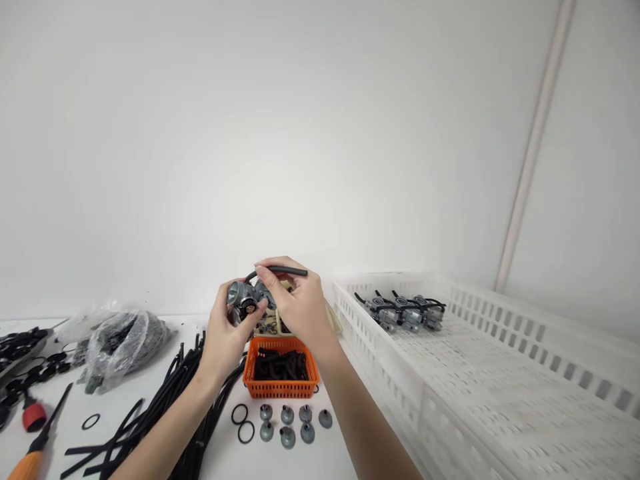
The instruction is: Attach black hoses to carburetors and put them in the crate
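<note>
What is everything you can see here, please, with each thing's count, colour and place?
table: one, white, under everything
carburettor: one, grey, held up at centre
short hose: one, black, arching off the carburettor
basket: one, orange, mid-table, holding black pieces
caps: seven, grey, in front of the basket
rings: three, black, two beside the caps, one further left
long hoses: a heap, black, left of the basket
bag: one, clear, far left, dark parts inside
screwdriver: one, orange-handled, bottom left
crate: one, white, right
more carburettors: about three, grey, in the crate's far corner
left hand: grips the carburettor
right hand: pinches the short hose
</note>
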{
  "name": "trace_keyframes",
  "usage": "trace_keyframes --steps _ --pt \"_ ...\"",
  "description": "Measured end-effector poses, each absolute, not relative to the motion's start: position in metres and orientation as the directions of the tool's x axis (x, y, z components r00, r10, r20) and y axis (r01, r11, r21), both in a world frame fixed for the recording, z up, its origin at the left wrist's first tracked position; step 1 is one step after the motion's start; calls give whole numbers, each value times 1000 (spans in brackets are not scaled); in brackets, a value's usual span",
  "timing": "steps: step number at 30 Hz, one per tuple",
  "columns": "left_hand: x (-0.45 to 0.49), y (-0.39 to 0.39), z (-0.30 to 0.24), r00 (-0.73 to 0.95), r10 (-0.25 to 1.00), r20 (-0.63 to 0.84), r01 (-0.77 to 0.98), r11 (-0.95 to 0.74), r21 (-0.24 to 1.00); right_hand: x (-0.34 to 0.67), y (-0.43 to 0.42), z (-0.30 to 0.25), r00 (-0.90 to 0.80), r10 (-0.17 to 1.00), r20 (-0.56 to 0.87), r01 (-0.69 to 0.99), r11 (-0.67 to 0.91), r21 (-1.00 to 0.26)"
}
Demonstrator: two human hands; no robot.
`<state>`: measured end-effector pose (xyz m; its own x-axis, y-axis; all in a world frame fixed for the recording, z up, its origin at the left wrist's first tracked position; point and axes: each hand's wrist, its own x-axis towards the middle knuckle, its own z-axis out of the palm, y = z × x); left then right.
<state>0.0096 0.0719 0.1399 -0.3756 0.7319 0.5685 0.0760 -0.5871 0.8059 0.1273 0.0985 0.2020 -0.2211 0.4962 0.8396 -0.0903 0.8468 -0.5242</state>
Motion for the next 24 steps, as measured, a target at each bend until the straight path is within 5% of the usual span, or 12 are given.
trace_keyframes --steps 6,10,14,17,24 --pt "11 67 142 -428 737 524 -19 -587 810 138 83 202 -270 421 866 -52 892 -450" --pt "7 66 145 -484 760 435 -259 -599 758 132 79 195 -282 279 918 -44 952 -303" --pt "0 67 145 -548 747 376 -415 -633 653 125 76 190 -246 268 931 1 961 -276" --pt "-6 69 140 -651 663 369 -383 -707 595 119 70 185 -261 284 923 91 959 -270" --pt "-1 64 141 -736 532 418 -319 -818 479 105 64 166 -234 141 962 427 904 -29"
